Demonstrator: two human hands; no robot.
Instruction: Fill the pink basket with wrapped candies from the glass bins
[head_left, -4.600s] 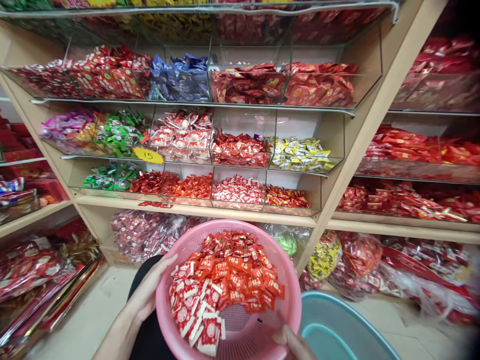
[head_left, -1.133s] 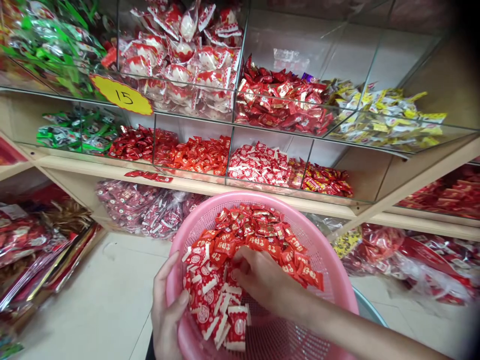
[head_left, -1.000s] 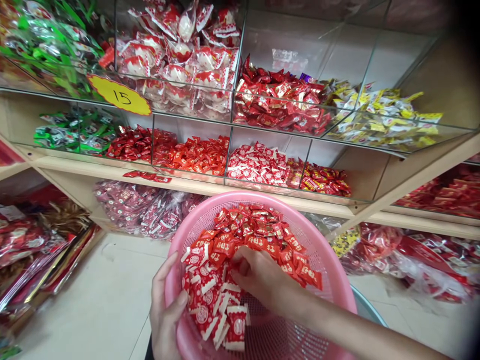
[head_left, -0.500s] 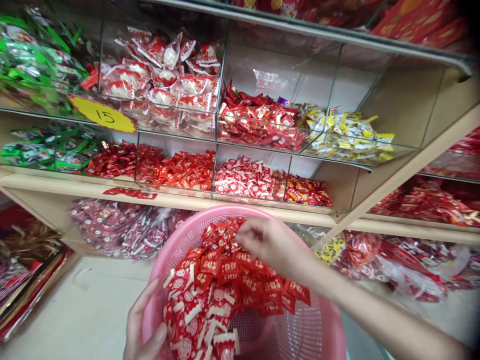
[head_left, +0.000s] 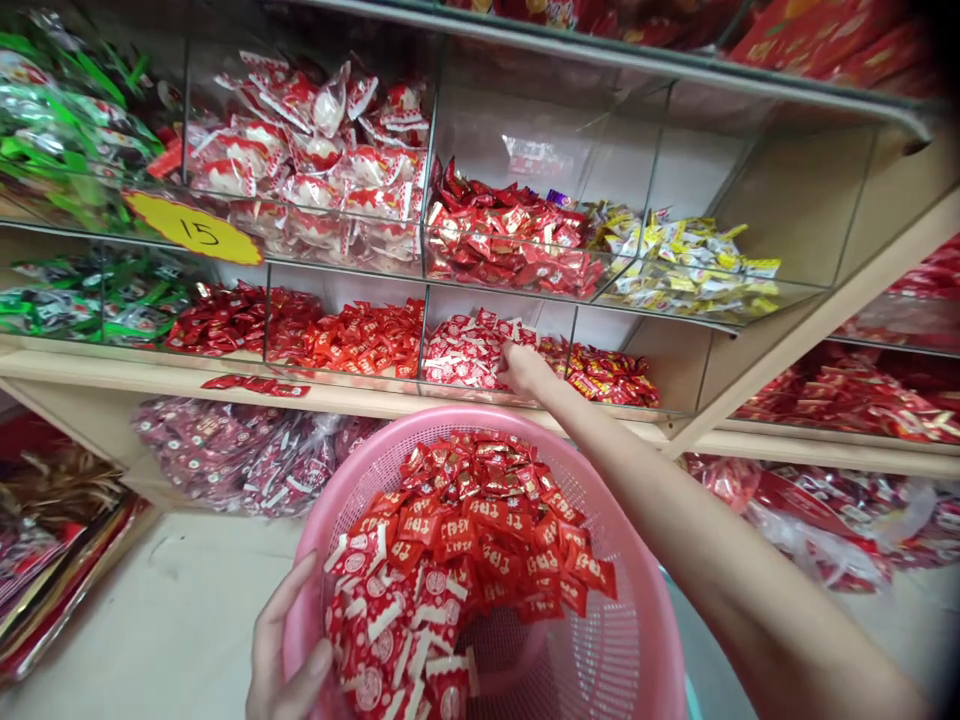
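Observation:
My left hand (head_left: 289,640) grips the left rim of a pink basket (head_left: 637,480), thumb inside and fingers outside. In the basket lie red-and-white wrapped candies (head_left: 382,630) at the lower left, bright red packets (head_left: 495,550) across the middle and shiny red candies (head_left: 480,465) at the back. My right hand (head_left: 523,368) reaches over the basket into the lower shelf, at the right side of a bin of red-and-white candies (head_left: 465,350). Its fingers are curled together; what they hold, if anything, is hidden.
Clear dividers part the shelf bins. A yellow tag marked 15 (head_left: 195,230) hangs at the left. Red packets (head_left: 255,385) lie on the wooden ledge (head_left: 360,400). Bagged candies (head_left: 225,450) sit below, and more bags (head_left: 817,530) at the right. A wooden post slants at the right.
My right hand has moved from above the candies in the basket up and forward to the lower shelf bin. My left hand still holds the basket rim.

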